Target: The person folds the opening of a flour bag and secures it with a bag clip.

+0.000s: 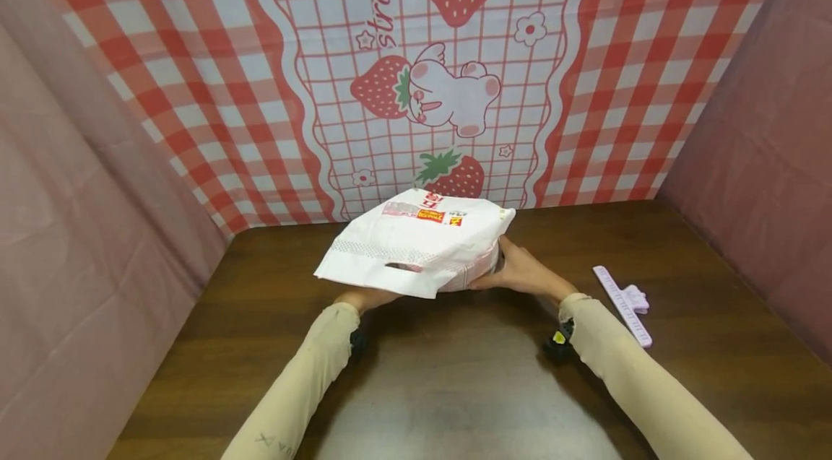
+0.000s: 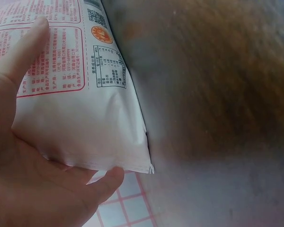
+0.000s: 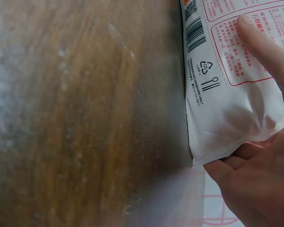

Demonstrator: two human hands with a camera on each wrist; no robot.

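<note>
A plump white bag [image 1: 383, 240] with red and yellow print and a slot handle is held up between both hands, tilted with its handle edge toward me. My left hand [image 1: 369, 297] grips it from below on the left, mostly hidden under it in the head view. On the other side my right hand [image 1: 523, 271] grips the right end. In the left wrist view, the left thumb [image 2: 31, 45] lies across the bag's red-printed back panel, fingers along the lower edge. The right thumb [image 3: 262, 40] presses the same panel, with fingers curled beneath the bottom edge.
A pale purple sealing clip [image 1: 625, 307] lies on the brown wooden table [image 1: 442, 380], to the right of the right forearm. Behind the table hangs a red-checked strawberry cloth [image 1: 403, 27]. Pink curtains [image 1: 84, 214] flank both sides.
</note>
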